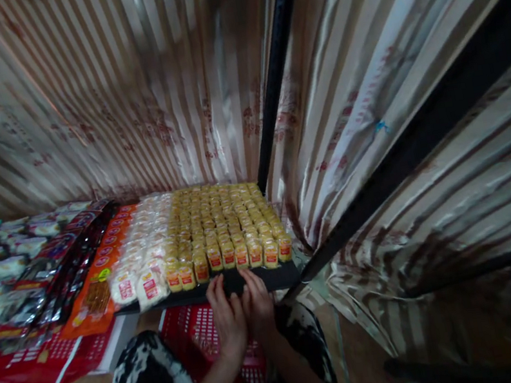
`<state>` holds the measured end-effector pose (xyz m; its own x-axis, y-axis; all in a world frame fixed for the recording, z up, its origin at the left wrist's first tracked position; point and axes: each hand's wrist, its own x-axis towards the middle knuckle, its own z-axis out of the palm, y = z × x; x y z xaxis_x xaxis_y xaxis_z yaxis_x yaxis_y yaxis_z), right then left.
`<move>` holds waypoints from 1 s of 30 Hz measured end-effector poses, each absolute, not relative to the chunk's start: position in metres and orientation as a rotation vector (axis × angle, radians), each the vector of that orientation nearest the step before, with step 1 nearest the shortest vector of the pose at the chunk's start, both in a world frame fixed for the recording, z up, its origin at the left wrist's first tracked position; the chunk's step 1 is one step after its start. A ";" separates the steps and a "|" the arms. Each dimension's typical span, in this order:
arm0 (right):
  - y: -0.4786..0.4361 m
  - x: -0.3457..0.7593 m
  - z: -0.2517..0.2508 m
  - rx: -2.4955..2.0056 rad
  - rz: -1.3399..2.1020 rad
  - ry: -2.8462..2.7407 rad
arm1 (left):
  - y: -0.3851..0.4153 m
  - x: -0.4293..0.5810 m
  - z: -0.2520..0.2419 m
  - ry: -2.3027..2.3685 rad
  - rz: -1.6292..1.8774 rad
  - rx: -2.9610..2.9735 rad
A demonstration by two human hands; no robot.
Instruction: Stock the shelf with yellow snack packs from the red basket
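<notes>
Rows of small yellow wrapped packets with red labels (221,223) stand packed together on a black shelf (269,275). My left hand (228,319) rests its fingertips on the shelf's front edge, just in front of the packets. Close beside it, my right hand (258,302) reaches its fingers onto the same edge, near the front row. The fingers of both are stretched forward, and I see nothing held in either. White wrapped packs with red labels (150,286) sit directly left of the yellow ones.
An orange package (89,304), dark glossy packets (66,272) and several white packs (7,267) continue leftward. Beneath the shelf is a red perforated basket (198,322) between my knees. Black posts (274,64) and a striped curtain (122,96) stand behind and right.
</notes>
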<state>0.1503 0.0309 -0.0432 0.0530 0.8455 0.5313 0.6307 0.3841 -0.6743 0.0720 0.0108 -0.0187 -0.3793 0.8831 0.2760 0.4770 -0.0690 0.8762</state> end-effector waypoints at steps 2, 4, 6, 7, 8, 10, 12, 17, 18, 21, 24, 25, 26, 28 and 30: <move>0.034 0.129 -0.042 -1.272 0.332 -1.685 | 0.012 0.053 -0.020 1.888 1.494 1.463; 0.039 0.111 -0.042 -1.233 0.362 -1.694 | 0.014 0.038 -0.021 1.921 1.522 1.457; 0.045 0.097 -0.044 -1.222 0.374 -1.690 | 0.018 0.028 -0.021 1.934 1.521 1.437; 0.048 0.091 -0.046 -1.227 0.376 -1.686 | 0.019 0.024 -0.022 1.932 1.516 1.427; 0.050 0.088 -0.047 -1.235 0.377 -1.682 | 0.020 0.022 -0.022 1.927 1.512 1.418; 0.054 0.083 -0.050 -1.255 0.379 -1.675 | 0.022 0.019 -0.022 1.914 1.509 1.396; 0.056 0.081 -0.050 -1.266 0.395 -1.668 | 0.023 0.018 -0.022 1.903 1.511 1.373; 0.059 0.081 -0.044 -1.246 0.506 -1.649 | 0.023 0.018 -0.020 1.870 1.519 1.352; 0.059 0.081 -0.043 -1.233 0.525 -1.646 | 0.024 0.018 -0.020 1.865 1.525 1.354; 0.059 0.079 -0.040 -1.211 0.565 -1.603 | 0.025 0.018 -0.020 1.878 1.558 1.349; 0.060 0.078 -0.039 -1.238 0.563 -1.540 | 0.026 0.018 -0.022 1.883 1.572 1.358; 0.060 0.078 -0.039 -1.247 0.555 -1.528 | 0.027 0.018 -0.022 1.873 1.569 1.370; 0.061 0.078 -0.038 -1.251 0.548 -1.523 | 0.027 0.018 -0.023 1.861 1.565 1.384; 0.063 0.079 -0.038 -1.252 0.543 -1.521 | 0.026 0.018 -0.024 1.830 1.555 1.409; 0.064 0.080 -0.037 -1.254 0.542 -1.513 | 0.024 0.019 -0.025 1.800 1.531 1.428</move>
